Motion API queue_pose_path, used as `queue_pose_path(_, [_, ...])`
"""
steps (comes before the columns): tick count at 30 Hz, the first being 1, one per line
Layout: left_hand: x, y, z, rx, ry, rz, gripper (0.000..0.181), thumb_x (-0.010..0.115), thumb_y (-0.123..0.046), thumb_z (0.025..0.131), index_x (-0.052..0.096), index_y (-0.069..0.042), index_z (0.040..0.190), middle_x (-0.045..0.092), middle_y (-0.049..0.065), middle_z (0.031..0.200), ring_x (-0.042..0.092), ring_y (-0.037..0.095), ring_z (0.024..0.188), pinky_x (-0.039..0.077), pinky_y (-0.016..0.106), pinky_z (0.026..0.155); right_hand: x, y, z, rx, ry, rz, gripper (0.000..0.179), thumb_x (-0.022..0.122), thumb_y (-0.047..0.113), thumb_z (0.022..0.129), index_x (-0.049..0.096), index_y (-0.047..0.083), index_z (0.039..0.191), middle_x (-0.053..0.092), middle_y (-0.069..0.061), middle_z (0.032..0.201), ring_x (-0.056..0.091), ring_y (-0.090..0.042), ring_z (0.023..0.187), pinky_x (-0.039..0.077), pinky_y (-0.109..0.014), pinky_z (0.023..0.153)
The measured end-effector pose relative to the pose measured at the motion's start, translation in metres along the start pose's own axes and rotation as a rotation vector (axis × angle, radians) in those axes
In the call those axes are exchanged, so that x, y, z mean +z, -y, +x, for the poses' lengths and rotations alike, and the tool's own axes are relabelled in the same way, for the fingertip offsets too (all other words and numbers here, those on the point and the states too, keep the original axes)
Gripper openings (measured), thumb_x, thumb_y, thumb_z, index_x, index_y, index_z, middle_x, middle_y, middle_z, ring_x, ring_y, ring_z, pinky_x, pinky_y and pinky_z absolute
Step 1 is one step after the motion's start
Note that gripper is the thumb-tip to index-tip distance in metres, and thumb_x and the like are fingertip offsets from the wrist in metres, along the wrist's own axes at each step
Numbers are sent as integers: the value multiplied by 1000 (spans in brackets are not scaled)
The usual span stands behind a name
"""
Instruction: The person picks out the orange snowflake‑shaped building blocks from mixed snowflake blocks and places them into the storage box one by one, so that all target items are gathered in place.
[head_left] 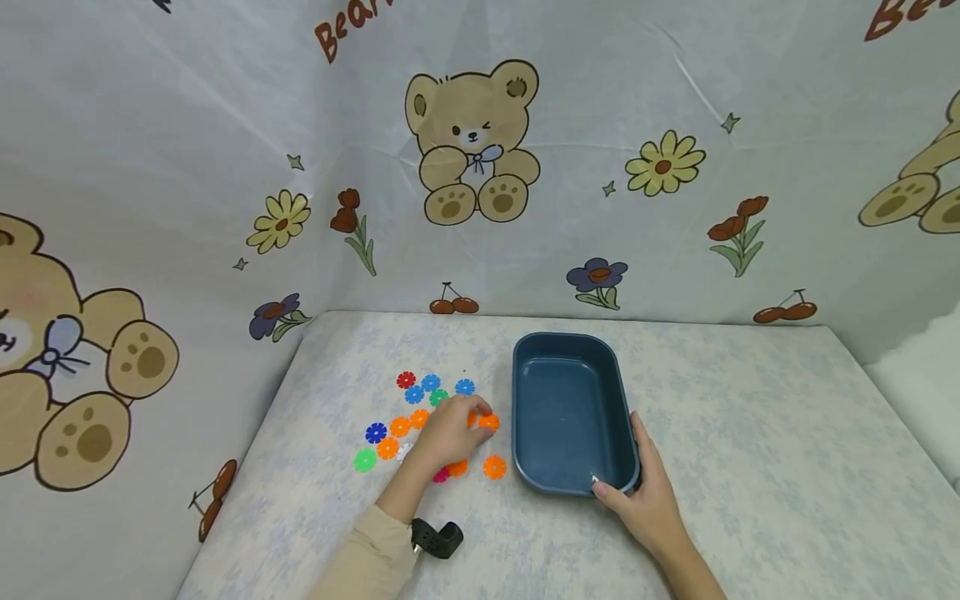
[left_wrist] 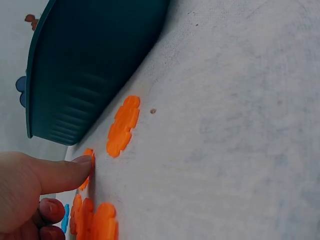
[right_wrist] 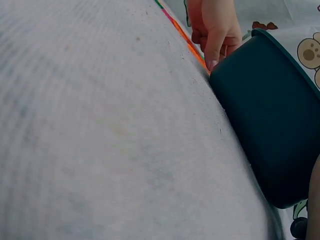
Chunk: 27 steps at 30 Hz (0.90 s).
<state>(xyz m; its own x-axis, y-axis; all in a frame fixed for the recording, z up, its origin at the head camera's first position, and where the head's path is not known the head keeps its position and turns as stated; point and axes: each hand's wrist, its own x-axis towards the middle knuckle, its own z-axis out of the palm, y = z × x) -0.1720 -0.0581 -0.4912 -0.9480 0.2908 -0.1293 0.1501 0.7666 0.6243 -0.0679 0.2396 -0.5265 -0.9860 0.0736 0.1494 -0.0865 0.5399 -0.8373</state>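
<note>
My left hand (head_left: 452, 429) is over the left part of the table, thumb and forefinger at the two edges of an orange snowflake disc (head_left: 490, 422), pinching it. In the left wrist view the thumb presses against that orange disc (left_wrist: 88, 172); the forefinger is hidden there. Around the hand lie several other notched plastic discs, among them an orange one (head_left: 495, 467), a red one (head_left: 406, 380) and a dark blue one (head_left: 376, 432). My right hand (head_left: 648, 500) grips the near right corner of a blue plastic bin (head_left: 573, 487), thumb over its rim and fingers along the outer side.
The bin stands just right of the discs, its inner floor bare. A light green disc (head_left: 365, 459) marks the left end of the scatter. Behind the table (head_left: 750, 458) hangs a bear-print cloth (head_left: 570, 225). A black band (head_left: 437, 539) is on the left wrist.
</note>
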Motion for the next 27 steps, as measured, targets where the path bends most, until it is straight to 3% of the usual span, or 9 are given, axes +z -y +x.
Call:
queue_pose_path(6, [0, 0, 2, 13, -17, -2, 23, 78, -22, 86, 65, -20, 105, 64, 5, 109, 55, 24, 101, 50, 41, 85, -1, 0, -1, 6, 1, 2, 115, 84, 20, 76, 6, 37, 159, 16, -7, 166, 21, -30, 150, 20, -14, 112])
queue_pose_path(14, [-4, -3, 3, -15, -24, 4, 23, 83, -22, 81, 66, -21, 97, 59, 5, 103, 48, 26, 100, 47, 35, 75, 0, 2, 0, -10, 7, 25, 115, 84, 19, 76, 6, 36, 159, 17, -10, 165, 24, -35, 148, 18, 0, 101])
queue_pose_path(20, [-4, -4, 3, 31, -66, 7, 25, 84, -19, 79, 65, -21, 94, 57, 1, 95, 46, 21, 95, 44, 33, 75, -1, 2, 1, -3, 14, 29, 115, 83, 19, 76, 6, 36, 159, 16, -9, 165, 24, -36, 148, 18, 0, 100])
queue_pose_path(27, [2, -1, 2, 82, -95, 16, 20, 79, -17, 85, 63, -24, 94, 58, -5, 84, 47, 15, 82, 42, 28, 68, 0, 1, 1, 0, 12, 23, 114, 83, 19, 77, 6, 36, 159, 16, -9, 166, 24, -37, 148, 18, 0, 101])
